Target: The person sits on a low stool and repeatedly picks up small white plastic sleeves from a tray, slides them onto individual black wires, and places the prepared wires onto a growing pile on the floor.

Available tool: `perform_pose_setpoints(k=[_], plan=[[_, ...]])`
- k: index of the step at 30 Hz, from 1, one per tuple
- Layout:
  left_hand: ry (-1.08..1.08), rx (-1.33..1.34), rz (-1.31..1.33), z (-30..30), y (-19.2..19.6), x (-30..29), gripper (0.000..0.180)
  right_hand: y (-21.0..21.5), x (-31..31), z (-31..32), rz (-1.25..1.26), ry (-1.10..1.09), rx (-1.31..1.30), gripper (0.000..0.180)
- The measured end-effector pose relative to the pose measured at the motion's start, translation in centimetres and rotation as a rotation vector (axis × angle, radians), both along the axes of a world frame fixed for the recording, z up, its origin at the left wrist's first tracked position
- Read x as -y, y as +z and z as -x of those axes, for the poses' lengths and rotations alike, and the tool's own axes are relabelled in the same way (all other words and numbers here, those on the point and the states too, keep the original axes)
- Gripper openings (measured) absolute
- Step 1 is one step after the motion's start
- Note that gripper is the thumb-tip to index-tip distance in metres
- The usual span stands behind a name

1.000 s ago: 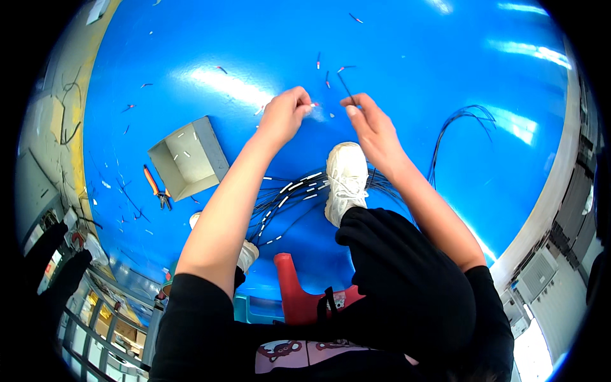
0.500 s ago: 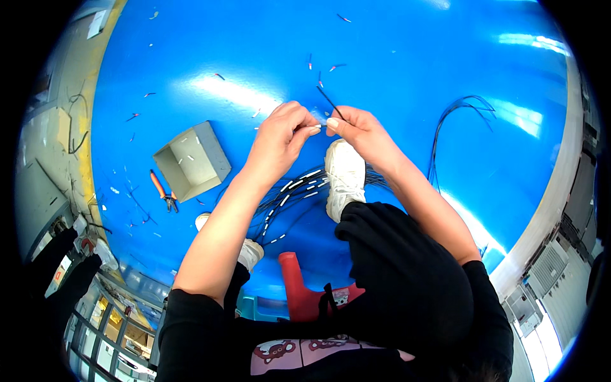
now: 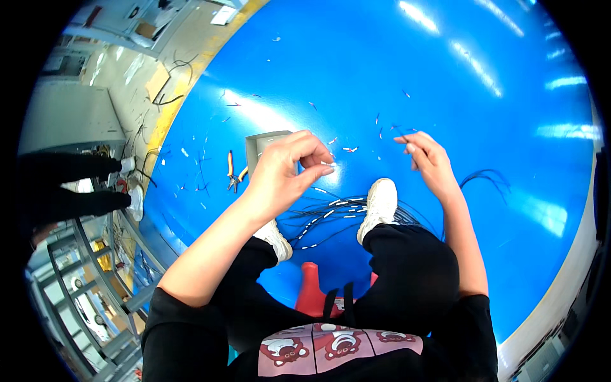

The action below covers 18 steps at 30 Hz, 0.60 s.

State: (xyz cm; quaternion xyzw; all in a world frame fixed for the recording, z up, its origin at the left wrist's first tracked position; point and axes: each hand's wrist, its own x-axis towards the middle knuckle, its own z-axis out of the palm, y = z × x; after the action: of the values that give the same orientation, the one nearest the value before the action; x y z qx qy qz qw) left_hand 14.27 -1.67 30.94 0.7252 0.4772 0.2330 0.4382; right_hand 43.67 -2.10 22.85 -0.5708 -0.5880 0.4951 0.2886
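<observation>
**Hands apart over wire bundle on blue floor**

Both hands are raised above the blue floor point(image 3: 445, 76), well apart from each other. Left hand point(image 3: 289, 167) is curled, thumb and fingertips pinched on a short white-tipped wire piece point(image 3: 326, 163). Right hand point(image 3: 428, 159) is half closed, fingers bent around a thin dark wire point(image 3: 402, 136); the grip itself is too small to confirm in detail.

Bundle of dark wires with white ends point(image 3: 334, 213) lies on the floor between the person's two white shoes point(image 3: 380, 200), below and between the hands. More dark wires point(image 3: 487, 178) loop on the floor to the right of the right forearm.

Grey open box point(image 3: 258, 149) sits on the floor just behind the left hand, partly hidden by it. Orange-handled pliers point(image 3: 234, 173) lie just left of the box. Short wire offcuts point(image 3: 382, 118) are scattered across the floor. Red stool point(image 3: 313, 290) shows between the legs
</observation>
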Motion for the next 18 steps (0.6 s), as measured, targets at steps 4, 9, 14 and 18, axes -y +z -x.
perform_pose_setpoints(k=[4, 9, 14, 18], plan=[[0.125, 0.254, 0.07, 0.6, 2.9, 5.0, 0.012, 9.1, 3.4, 1.2, 0.154, 0.149, 0.024, 0.028], [0.175, 0.539, 0.249, 0.4, 3.7, 8.2, 0.014, 13.9, 7.2, 3.4, -0.121, 0.299, 0.118, 0.023], [0.154, 0.63, 0.298, 0.3, 2.4, 8.3, 0.015, 13.9, 10.6, 7.3, 0.029, -0.011, -0.169, 0.024], [0.186, 0.663, 0.291, 0.8, 2.0, 8.5, 0.017, 12.1, 10.6, 8.6, -0.064, -0.078, -0.178, 0.013]])
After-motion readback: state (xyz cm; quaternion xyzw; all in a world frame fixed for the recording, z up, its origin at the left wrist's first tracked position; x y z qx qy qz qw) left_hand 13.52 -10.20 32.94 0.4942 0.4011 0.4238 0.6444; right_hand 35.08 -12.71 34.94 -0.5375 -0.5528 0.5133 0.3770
